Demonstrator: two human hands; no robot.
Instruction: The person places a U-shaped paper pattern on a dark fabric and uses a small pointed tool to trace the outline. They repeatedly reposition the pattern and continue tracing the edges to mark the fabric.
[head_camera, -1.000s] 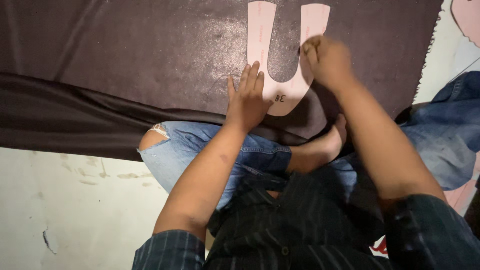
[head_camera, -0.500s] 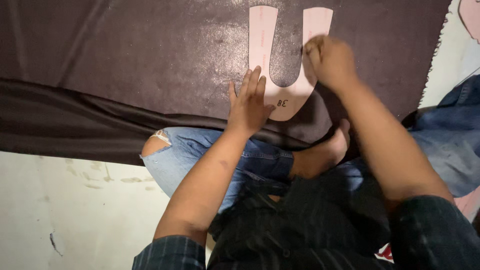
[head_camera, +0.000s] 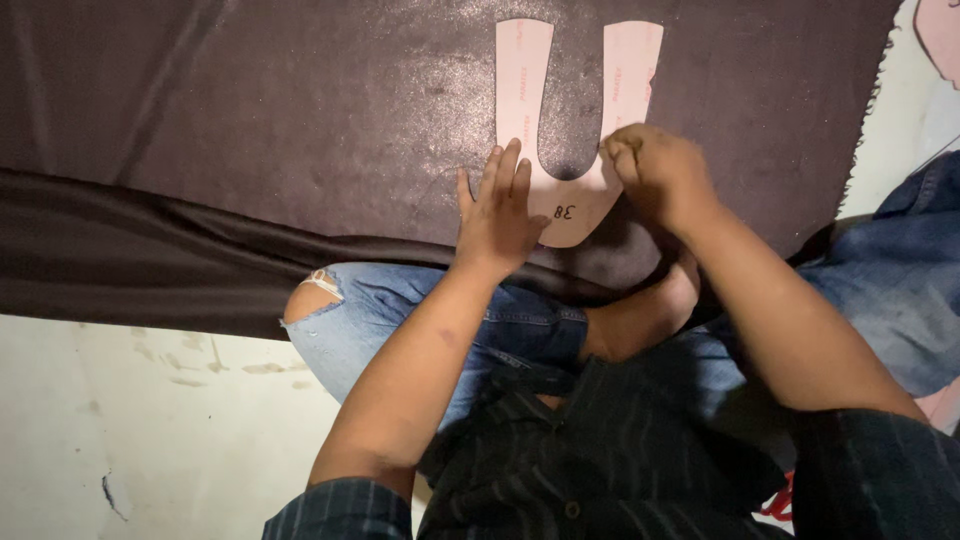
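Note:
A pink U-shaped card pattern (head_camera: 524, 90) lies flat on a dark brown sheet of leather-like material (head_camera: 300, 120). My left hand (head_camera: 500, 215) presses its spread fingers on the lower left part of the pattern. At the right arm of the U, my right hand (head_camera: 660, 175) is closed in a fist against the pattern's edge. Whatever it may grip is hidden by the fingers.
The brown sheet drapes over my bent knee in torn blue jeans (head_camera: 400, 320). My bare foot (head_camera: 640, 315) rests under my right forearm. Pale floor (head_camera: 130, 430) shows at the lower left. Another pink pattern piece (head_camera: 940, 35) lies at the top right corner.
My right hand has slid a little down along the right arm of the U. The left hand stays pressed on the pattern.

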